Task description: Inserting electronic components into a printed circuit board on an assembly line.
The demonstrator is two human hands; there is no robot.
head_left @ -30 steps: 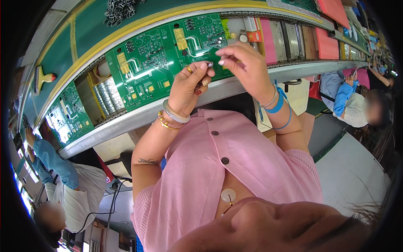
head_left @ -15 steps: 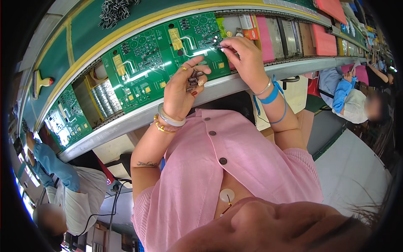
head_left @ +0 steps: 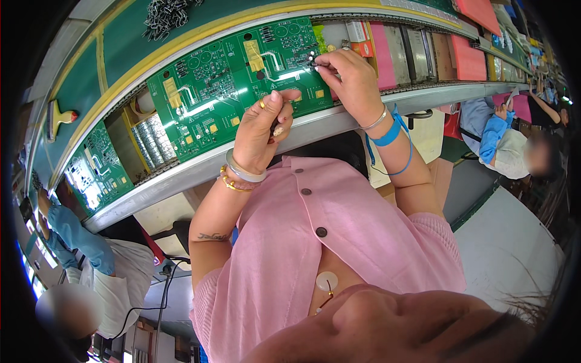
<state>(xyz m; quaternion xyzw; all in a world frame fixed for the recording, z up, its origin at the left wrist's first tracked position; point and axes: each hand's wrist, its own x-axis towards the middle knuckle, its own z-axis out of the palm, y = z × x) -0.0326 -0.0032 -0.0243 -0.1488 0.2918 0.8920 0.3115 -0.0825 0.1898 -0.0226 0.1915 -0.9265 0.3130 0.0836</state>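
Two joined green circuit boards (head_left: 224, 91) lie on the metal rails in front of me. My left hand (head_left: 257, 133) hovers over their near edge, its fingers curled round several small dark electronic components (head_left: 276, 123), mostly hidden now. At the boards' right end my right hand (head_left: 354, 81) pinches with thumb and forefinger at the surface. A small dark component (head_left: 314, 65) shows at those fingertips, partly covered by them. Right beside it stand small white-topped parts (head_left: 311, 55). A blue wrist strap (head_left: 387, 136) circles my right wrist.
Another green board (head_left: 97, 169) sits further left on the rails. Beyond lie a heap of black clip-like parts (head_left: 166, 18) and a yellow-handled brush (head_left: 59, 121). An orange-and-white box (head_left: 360, 39) is right of the boards. Co-workers sit at both sides.
My left hand has closed further over its components, turning its fingers inward. My right fingertips have shifted slightly left, closer to the white-topped parts. The boards have stayed in place.
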